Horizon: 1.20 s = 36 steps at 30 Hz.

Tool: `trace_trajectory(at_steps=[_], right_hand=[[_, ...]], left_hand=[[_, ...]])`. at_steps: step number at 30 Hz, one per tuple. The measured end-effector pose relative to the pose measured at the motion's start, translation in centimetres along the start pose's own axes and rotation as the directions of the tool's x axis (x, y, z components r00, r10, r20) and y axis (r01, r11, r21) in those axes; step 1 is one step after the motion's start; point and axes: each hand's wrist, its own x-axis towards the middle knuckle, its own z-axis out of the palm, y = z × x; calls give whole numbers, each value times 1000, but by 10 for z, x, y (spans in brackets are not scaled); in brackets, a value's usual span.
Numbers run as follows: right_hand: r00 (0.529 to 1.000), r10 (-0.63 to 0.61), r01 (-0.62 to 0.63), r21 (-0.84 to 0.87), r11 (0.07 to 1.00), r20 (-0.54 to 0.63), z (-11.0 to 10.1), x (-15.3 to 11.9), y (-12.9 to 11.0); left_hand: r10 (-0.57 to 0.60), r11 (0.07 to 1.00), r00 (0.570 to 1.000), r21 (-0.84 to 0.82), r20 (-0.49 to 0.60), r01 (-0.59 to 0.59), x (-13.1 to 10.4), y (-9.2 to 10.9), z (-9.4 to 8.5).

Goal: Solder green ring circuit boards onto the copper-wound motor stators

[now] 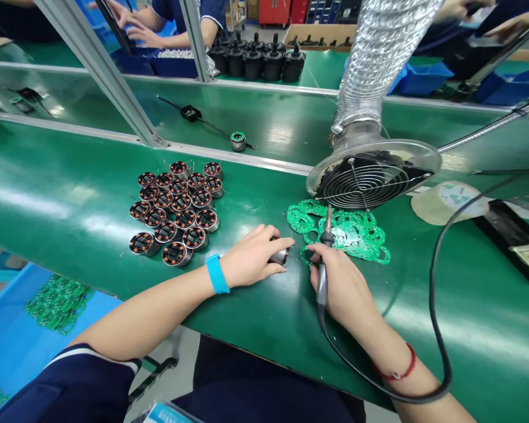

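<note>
My left hand (256, 254), with a blue wristband, is closed around a motor stator (280, 256) lying near the middle of the green bench. Between the fingers and thumb of my right hand (341, 282) is a soldering iron (325, 252), its tip pointing away from me. Those same fingertips also touch a green ring-shaped circuit board (306, 256), just right of the stator. Beyond my right hand lies a loose pile of green ring circuit boards (352, 232). Several more stators (176, 205) with copper windings stand grouped to the left.
A fume extractor (365, 176) on a silver duct hangs low over the boards. The iron's black cable (436, 294) loops at right. A blue bin (9, 329) holds boards at lower left. Beyond the metal frame (127, 88), another person's hands (143, 32) are at work.
</note>
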Motion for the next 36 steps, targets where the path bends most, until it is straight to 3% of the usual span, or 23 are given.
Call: trace_trajectory(at_steps=[4, 8, 12, 15, 17, 19, 22, 25, 36], right_hand=[[1000, -28, 28, 29, 999, 4, -14, -16, 1], [999, 14, -15, -13, 1000, -37, -11, -15, -3], [1000, -28, 28, 0, 1000, 13, -7, -8, -3], [997, -65, 63, 81, 995, 31, -16, -12, -1], [1000, -4, 4, 168, 986, 3, -25, -23, -1], [988, 146, -126, 269, 955, -55, -32, -37, -5], [901, 403, -296, 452, 842, -161, -35, -57, -14], [818, 546, -344, 606, 717, -182, -31, -68, -21], [821, 565, -385, 654, 652, -81, -27, -68, -20]], left_hand=[[-35, 991, 999, -129, -21, 32, 1, 1, 2], [-88, 966, 995, -249, -37, 76, 1, 2, 1], [-24, 952, 1000, -306, -7, 20, 1, 3, 2], [45, 950, 999, -309, -5, -44, 2, 3, 4], [69, 953, 997, -293, -15, -71, 2, 3, 5], [76, 957, 997, -279, -29, -81, 1, 3, 5], [76, 958, 996, -275, -47, -86, 1, 4, 5], [77, 957, 995, -277, -59, -91, 1, 4, 5], [87, 968, 992, -227, -91, -106, 3, 3, 11]])
